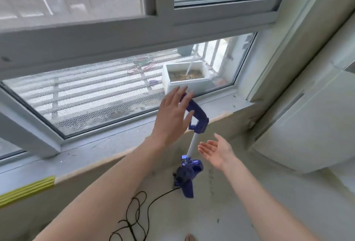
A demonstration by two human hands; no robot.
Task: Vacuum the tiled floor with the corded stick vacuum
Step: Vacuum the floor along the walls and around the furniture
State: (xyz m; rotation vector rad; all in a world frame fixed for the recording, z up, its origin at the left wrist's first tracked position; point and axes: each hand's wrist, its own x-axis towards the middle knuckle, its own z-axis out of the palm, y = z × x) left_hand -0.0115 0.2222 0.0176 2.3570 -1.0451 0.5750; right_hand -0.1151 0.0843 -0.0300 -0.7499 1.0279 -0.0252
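Observation:
A purple stick vacuum (189, 173) stands upright, leaning against the wall below the window sill. Its loop handle (198, 115) reaches up to sill height on a white tube (192, 144). My left hand (172, 114) hovers at the handle with straight, spread fingers, partly covering it; it grips nothing. My right hand (215, 152) is held palm-up just right of the tube, fingers relaxed and apart from it. The black cord (134, 219) lies in loose loops on the pale tiled floor (221, 217) and runs to the vacuum body.
A window with grey frame and mesh screen fills the upper view above a sill (123, 144) with a yellow strip (26, 190) at left. A white box (187, 77) sits outside the glass. A large white appliance (307, 117) stands at right. A toe (190, 238) shows at bottom.

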